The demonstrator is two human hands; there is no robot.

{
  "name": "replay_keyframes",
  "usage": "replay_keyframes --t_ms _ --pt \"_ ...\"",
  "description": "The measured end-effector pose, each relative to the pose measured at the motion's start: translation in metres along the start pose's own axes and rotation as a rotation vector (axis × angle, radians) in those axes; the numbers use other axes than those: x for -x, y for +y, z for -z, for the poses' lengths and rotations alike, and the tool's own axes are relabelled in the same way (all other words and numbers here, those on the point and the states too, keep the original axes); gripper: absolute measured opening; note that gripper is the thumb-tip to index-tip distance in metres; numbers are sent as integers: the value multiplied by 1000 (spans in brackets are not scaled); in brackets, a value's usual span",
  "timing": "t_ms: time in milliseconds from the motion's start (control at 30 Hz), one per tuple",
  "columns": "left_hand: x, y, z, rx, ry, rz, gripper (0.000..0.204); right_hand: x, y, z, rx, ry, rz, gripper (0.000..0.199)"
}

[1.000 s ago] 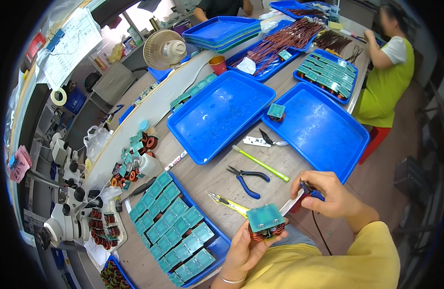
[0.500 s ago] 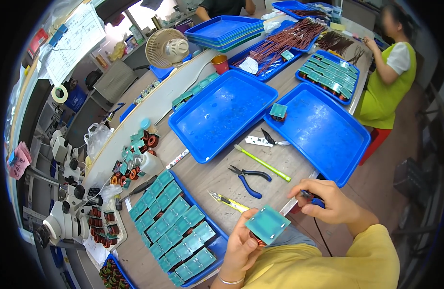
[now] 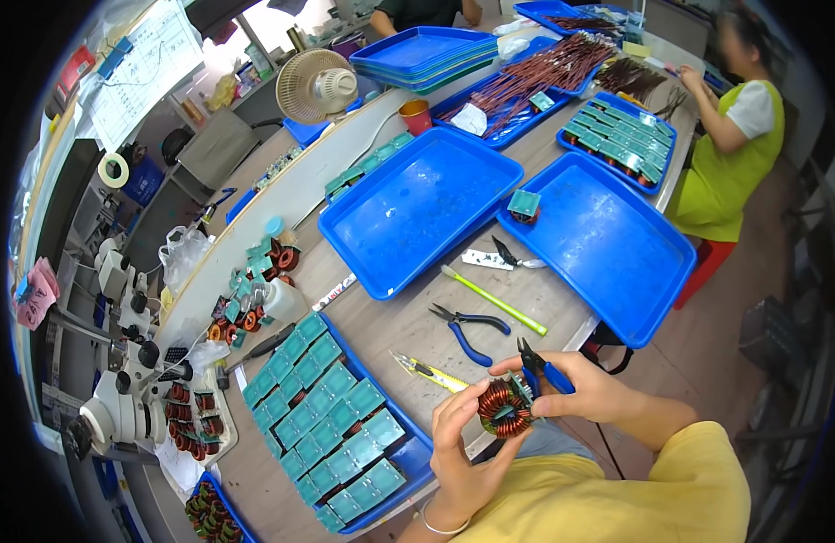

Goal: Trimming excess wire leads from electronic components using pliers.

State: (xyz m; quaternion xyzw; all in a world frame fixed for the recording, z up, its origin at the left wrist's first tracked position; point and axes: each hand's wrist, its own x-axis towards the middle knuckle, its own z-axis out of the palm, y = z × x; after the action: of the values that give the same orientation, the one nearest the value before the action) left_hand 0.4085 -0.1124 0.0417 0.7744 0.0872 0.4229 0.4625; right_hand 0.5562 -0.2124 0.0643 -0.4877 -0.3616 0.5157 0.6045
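Observation:
In front of my yellow shirt, my left hand (image 3: pixel 461 452) holds a copper-wound toroid coil (image 3: pixel 505 409), thumb and fingers around its near side. The winding faces up toward me, and the green board under it shows only as a thin edge. My right hand (image 3: pixel 591 385) grips blue-handled side cutters (image 3: pixel 548 373), their dark jaws pointing up and away. Its fingers also reach the far side of the coil's board. Whether the jaws are parted is hard to see. On the table lie blue-handled pliers (image 3: pixel 470 331), a yellow utility knife (image 3: pixel 428 371) and a green pen-like stick (image 3: pixel 495 301).
To the left, a blue tray (image 3: pixel 421 460) carries rows of green-board coils. Two more blue trays, one (image 3: pixel 408 213) in the middle and another (image 3: pixel 607 244) holding one coil (image 3: pixel 525 204), lie beyond. A microscope (image 3: pixel 109 416) stands far left. A co-worker (image 3: pixel 730 154) sits at the far right.
The coil has been turned over, from green board up to winding up. My right hand has come left to the coil, and the cutters now point upward.

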Motion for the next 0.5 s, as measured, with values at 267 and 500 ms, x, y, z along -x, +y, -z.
replay_keyframes --t_ms 267,500 --pt "1 1 2 -8 -25 -26 77 2 3 0 5 1 31 46" --pt "2 2 6 1 -49 3 79 5 -3 -1 -96 -44 -1 48"
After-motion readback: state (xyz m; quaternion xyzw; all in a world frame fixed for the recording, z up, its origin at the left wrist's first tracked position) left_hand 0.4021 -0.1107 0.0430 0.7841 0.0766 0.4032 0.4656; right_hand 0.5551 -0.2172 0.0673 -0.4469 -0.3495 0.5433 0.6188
